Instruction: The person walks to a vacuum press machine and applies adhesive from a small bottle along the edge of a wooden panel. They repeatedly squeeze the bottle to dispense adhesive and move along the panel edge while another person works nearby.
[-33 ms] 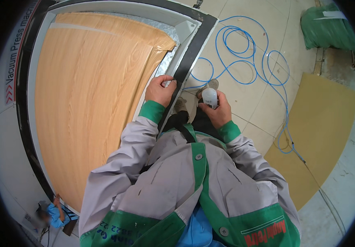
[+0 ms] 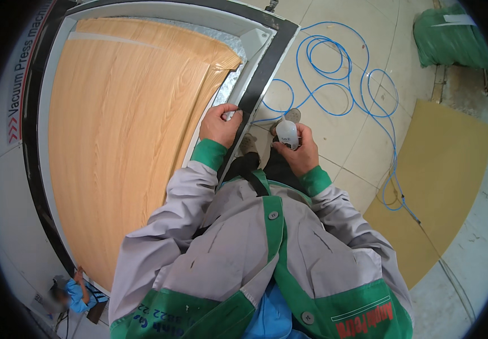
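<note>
our right hand (image 2: 301,150) is clamped on a small translucent white bottle (image 2: 286,134) above pale square floor tiles (image 2: 343,138); our left hand (image 2: 218,126) curls at the flat black frame edge (image 2: 265,70), its grip we cannot tell.

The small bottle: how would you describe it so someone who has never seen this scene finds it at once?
Start at the big wood-grain panel on the left and go right, past the black rim, to the right hand. That hand holds the small bottle. Its whitish body with dark print sets it apart from the brownish shoe just beyond.
</note>
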### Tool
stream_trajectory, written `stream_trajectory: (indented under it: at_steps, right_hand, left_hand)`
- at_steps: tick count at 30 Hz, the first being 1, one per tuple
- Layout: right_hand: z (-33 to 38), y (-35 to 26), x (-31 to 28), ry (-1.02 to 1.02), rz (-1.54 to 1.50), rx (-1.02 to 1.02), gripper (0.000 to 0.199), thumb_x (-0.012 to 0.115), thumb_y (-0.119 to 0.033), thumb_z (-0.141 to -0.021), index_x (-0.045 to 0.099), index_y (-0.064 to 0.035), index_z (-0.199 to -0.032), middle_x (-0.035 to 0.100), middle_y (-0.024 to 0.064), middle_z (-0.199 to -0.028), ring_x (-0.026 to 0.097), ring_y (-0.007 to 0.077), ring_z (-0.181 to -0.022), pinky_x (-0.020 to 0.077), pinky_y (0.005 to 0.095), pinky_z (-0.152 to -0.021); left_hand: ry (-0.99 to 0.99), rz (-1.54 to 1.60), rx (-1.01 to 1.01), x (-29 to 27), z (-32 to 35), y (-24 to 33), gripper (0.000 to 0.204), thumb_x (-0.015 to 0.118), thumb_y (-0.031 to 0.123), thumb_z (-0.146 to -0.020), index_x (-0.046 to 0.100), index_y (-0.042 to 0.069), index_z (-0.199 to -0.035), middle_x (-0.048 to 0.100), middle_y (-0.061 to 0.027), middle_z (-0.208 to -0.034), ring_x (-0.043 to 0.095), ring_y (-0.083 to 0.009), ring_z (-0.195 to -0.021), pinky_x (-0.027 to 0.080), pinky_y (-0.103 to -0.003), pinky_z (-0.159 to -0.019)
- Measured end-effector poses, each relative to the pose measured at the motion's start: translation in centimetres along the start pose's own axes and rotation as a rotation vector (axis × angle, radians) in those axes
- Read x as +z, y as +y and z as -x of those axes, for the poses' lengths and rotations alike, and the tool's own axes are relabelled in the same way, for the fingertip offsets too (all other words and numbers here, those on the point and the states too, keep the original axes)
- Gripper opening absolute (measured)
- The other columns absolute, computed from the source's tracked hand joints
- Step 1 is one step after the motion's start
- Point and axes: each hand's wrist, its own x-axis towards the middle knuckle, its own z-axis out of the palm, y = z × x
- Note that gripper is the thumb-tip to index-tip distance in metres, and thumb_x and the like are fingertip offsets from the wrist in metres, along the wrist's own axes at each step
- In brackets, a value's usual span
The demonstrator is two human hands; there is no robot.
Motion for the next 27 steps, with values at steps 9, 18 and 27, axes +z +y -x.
stream_trajectory:
  at_steps: [9,18,27]
  right_hand:
    - [-0.8,-3.2,-2.1,-0.072,0.297,-0.25,0.051,0.086,-0.025,-0.08,0.066,-0.0106,-0.126,0.069,0.0127,-0.11,0.068,0.0328,-0.099,0.0551,0.0392,-0.087]
    - [-1.1,-4.4,-2.0,-0.114,0.473,-0.219,0.046,0.08,-0.036,-0.081,0.07,-0.012,-0.119,0.071,0.0136,-0.107,0.068,0.034,-0.101,0.0552,0.0422,-0.087]
    - [-1.9,-6.0,-0.8,-0.142,0.58,-0.216,0.043,0.074,-0.043,-0.08,0.072,-0.0079,-0.105,0.073,0.0169,-0.103,0.069,0.038,-0.096,0.0558,0.0465,-0.082]
  left_hand:
    - [-0.195,0.813,-0.22,-0.6,-1.4,-3.4,0.024,0.074,0.015,-0.098,0.073,0.0,-0.117,0.073,-0.001,-0.099,0.066,-0.0083,-0.089,0.053,-0.024,-0.08]
    - [-0.271,0.752,-0.26,-1.8,-1.5,-3.8,0.035,0.073,0.024,-0.099,0.07,-0.001,-0.123,0.075,-0.0045,-0.104,0.068,-0.01,-0.088,0.055,-0.024,-0.081]
    - [-0.304,0.852,-0.26,-1.2,-1.7,-4.2,0.031,0.071,0.022,-0.101,0.07,0.0,-0.123,0.074,-0.0018,-0.101,0.066,-0.0086,-0.083,0.054,-0.024,-0.077]
